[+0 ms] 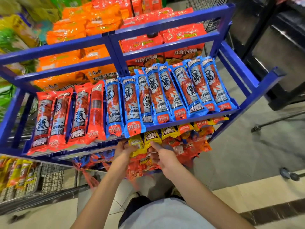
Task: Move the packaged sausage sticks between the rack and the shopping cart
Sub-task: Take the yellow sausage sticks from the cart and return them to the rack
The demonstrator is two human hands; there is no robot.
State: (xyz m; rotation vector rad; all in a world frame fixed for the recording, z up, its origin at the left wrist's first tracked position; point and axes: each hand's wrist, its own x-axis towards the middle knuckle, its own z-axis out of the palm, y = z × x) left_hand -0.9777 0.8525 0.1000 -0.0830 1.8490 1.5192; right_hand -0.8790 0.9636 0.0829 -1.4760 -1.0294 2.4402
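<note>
rack (166, 23): blue painted metal | sausage packs (165, 95): glossy plastic film | cart (51, 177): wire metal

To the right of the right hand (162, 158) lies a grey speckled floor (239, 154), meeting a band of cream tiles (264, 192) nearer the person, edged by a dark brown strip (280, 210). Below the left hand (123, 150), toward the person, the floor is pale tile (41, 215). Far beyond and right of the hands stands a black cabinet (280, 47), dim and blurred. A slanted metal leg (277, 120) with a black foot rests on the grey floor right of the hands, and two black castors (289, 174) sit nearer. Beyond the hands are stacked orange noodle packs (74, 32) and red noodle packs (181, 37), their wrappers glinting under bright light; green and yellow bags (13, 33) blur at far left.
</note>
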